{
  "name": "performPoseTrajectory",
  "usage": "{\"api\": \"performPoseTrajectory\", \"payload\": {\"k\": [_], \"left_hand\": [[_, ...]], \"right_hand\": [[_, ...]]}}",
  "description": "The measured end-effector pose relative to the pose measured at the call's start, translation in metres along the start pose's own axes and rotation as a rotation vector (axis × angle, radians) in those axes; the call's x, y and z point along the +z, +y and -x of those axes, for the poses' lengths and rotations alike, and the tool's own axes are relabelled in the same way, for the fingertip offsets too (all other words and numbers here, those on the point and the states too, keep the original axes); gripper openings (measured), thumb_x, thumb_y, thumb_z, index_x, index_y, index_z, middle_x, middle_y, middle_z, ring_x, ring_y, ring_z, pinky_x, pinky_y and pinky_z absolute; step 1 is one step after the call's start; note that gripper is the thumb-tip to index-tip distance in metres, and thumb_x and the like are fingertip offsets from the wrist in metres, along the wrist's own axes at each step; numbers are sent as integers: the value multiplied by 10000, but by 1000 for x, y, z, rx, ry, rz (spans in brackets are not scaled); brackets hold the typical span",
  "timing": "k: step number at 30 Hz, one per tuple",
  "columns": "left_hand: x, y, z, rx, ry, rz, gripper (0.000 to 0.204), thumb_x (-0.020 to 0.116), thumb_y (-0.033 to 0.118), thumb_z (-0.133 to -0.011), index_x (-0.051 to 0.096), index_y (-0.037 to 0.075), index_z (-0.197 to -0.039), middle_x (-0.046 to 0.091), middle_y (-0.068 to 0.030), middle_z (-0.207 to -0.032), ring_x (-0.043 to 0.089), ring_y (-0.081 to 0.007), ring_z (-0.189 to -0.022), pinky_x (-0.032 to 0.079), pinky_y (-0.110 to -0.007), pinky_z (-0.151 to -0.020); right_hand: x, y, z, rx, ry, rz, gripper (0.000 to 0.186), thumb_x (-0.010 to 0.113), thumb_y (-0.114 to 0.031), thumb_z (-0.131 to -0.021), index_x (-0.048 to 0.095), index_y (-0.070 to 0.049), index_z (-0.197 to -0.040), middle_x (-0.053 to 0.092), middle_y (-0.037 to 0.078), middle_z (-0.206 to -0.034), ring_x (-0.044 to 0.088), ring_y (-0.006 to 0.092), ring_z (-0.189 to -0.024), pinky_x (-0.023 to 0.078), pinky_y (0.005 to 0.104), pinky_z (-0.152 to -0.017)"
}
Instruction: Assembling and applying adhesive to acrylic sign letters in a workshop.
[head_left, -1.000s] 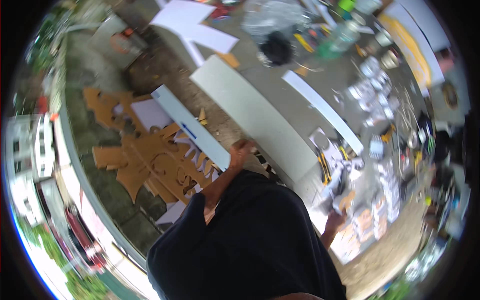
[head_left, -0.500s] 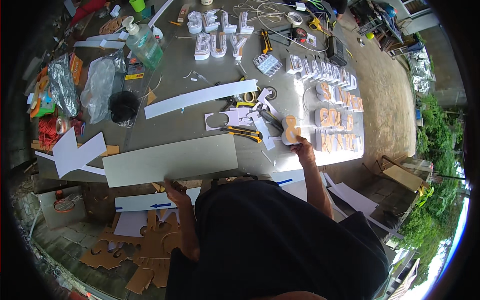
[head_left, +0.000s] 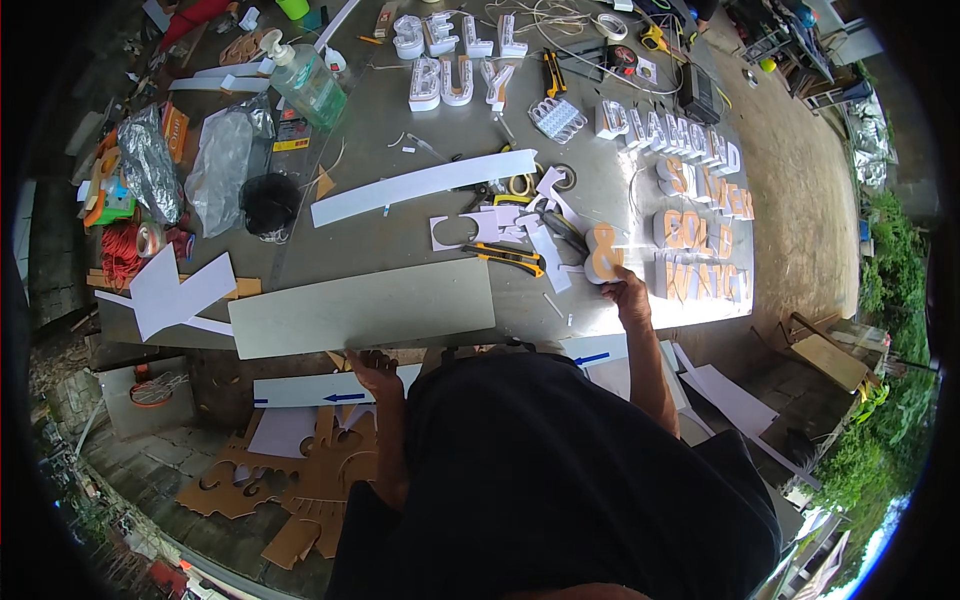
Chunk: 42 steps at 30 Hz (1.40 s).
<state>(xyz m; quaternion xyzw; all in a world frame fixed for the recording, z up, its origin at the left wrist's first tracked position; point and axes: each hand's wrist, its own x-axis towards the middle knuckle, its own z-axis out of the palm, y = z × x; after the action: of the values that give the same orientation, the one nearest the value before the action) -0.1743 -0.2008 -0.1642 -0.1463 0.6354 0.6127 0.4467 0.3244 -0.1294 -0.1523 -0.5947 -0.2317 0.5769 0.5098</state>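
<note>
Standing at six o'clock, dark shirt (head_left: 560, 480) hiding the table's (head_left: 400, 230) near edge. Left hand (head_left: 372, 372) gripping the near edge of a grey board (head_left: 365, 308) lying flat at nine o'clock of centre. Right hand (head_left: 628, 286) closing on an orange ampersand (head_left: 603, 252) at three o'clock, fingers partly hidden behind it. Farther, at eleven o'clock: clear bag (head_left: 225, 160) holding something hard to make out, pump bottle (head_left: 305, 78) holding greenish liquid.
</note>
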Motion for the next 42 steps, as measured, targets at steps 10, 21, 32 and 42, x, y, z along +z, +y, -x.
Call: {"api": "performPoseTrajectory", "payload": {"k": [10, 21, 32, 42], "left_hand": [[-26, -6, -35, -12, 6, 13, 495, 491, 616, -942, 569, 128, -948, 491, 7, -783, 464, -162, -708, 379, -329, -629], [16, 17, -42, 91, 42, 141, 593, 401, 576, -960, 533, 115, -1310, 536, -105, -1286, 528, -290, -1110, 437, -479, -899], [60, 13, -39, 283, 347, -616, 678, 457, 541, -984, 342, 56, -1444, 521, -136, -1384, 550, -310, -1247, 445, -550, -1068], [-46, -34, -173, 453, 462, -917, 757, 449, 509, -989, 203, 50, -1538, 450, -126, -1490, 401, -314, -1401, 225, -536, -1195]], "right_hand": [[7, -5, -1, 85, 78, 11, 459, 628, -362, -902, 631, 15, -1165, 687, 102, -885, 665, 191, -707, 538, 319, -691], [1, -2, -1, 66, 54, -15, 527, 630, -387, -900, 625, 42, -1205, 689, 124, -936, 676, 205, -706, 544, 315, -684], [-12, 4, -4, 39, -96, -21, 733, 636, -589, -894, 575, 38, -1269, 683, 139, -931, 678, 248, -782, 550, 363, -726], [19, -41, -11, 56, -161, -131, 487, 676, -455, -894, 662, -13, -1097, 687, 107, -871, 660, 217, -776, 526, 333, -692]]}}
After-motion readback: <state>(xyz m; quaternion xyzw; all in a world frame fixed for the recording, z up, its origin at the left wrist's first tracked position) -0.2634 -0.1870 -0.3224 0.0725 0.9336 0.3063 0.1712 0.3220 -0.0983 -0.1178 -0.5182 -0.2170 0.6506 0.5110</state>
